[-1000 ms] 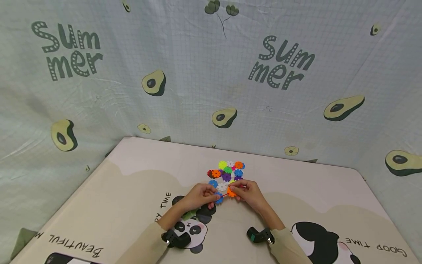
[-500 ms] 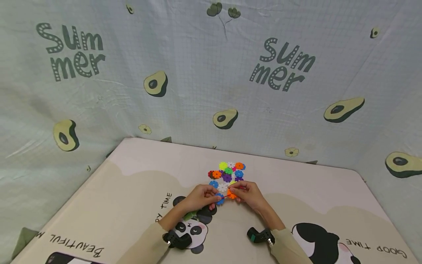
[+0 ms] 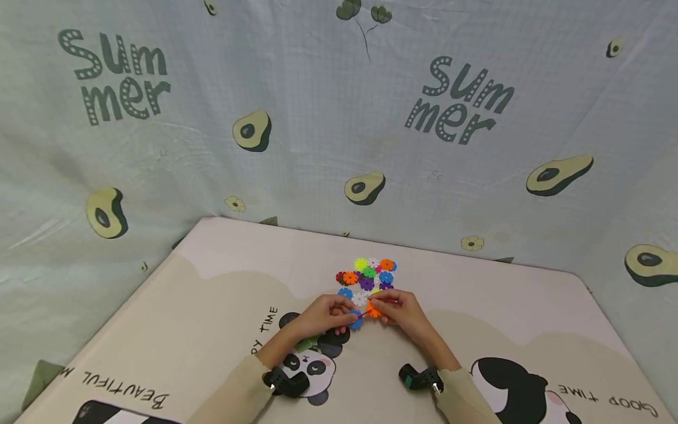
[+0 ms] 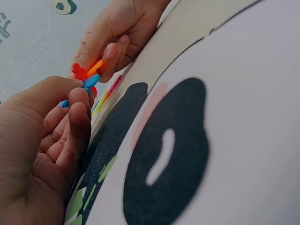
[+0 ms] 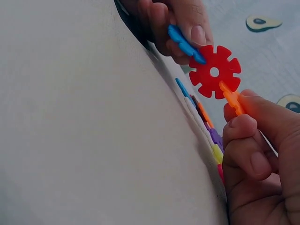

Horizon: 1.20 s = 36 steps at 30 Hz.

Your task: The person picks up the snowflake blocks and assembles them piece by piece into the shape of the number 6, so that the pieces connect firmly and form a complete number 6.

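Observation:
A red notched plastic disc (image 5: 227,67) is joined edge-on between a blue disc (image 5: 183,43) and an orange disc (image 5: 231,98), as the right wrist view shows. Between thumb and fingers my left hand (image 3: 324,314) pinches the blue one. My right hand (image 3: 405,310) pinches the orange one from the other side. In the head view the red disc appears only as a thin line between the two hands. The joined pieces are held just above the table, on the near side of the loose discs.
Several loose notched discs lie just beyond the hands, among them a green disc (image 3: 369,272), a purple disc (image 3: 366,284) and a white disc (image 3: 359,299). The table (image 3: 249,253) wears a panda-print cover and meets a hanging avocado-print cloth (image 3: 312,153) at the back.
The head view has shifted slightly. Both hands keep the same hold on the joined discs, with hardly any movement visible.

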Available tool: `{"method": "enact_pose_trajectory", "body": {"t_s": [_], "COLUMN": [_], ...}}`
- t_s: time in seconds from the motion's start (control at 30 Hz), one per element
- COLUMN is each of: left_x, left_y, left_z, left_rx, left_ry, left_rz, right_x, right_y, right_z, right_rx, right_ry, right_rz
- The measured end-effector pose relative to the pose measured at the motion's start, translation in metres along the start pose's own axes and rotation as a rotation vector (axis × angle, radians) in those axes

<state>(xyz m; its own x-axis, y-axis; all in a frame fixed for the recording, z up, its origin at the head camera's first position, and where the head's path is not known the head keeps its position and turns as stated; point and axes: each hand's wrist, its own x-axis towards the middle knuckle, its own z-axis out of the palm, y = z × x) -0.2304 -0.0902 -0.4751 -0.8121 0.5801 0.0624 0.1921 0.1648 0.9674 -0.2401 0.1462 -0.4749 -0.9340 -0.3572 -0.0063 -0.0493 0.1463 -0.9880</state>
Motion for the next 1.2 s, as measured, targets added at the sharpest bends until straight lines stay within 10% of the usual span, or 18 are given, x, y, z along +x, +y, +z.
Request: {"method": "enact_pose_trajectory", "body": {"t_s": [0.77, 1.2], "left_x": [-0.0001, -0.0003], "left_y": [0.0003, -0.0002], "left_z": [0.0015, 0.0007], "left_rx": [-0.146, -0.135], "left_ry": [0.039, 0.04], "left_rz": [0.004, -0.028], "right_x": [0.0009, 0.0014], "right_y": [-0.006, -0.0028], "right_z": [-0.0041, -0.0066], "right_rx": [0.08, -0.103], "right_ry": [0.14, 0.265], "right_rz": [0.009, 0.01]}}
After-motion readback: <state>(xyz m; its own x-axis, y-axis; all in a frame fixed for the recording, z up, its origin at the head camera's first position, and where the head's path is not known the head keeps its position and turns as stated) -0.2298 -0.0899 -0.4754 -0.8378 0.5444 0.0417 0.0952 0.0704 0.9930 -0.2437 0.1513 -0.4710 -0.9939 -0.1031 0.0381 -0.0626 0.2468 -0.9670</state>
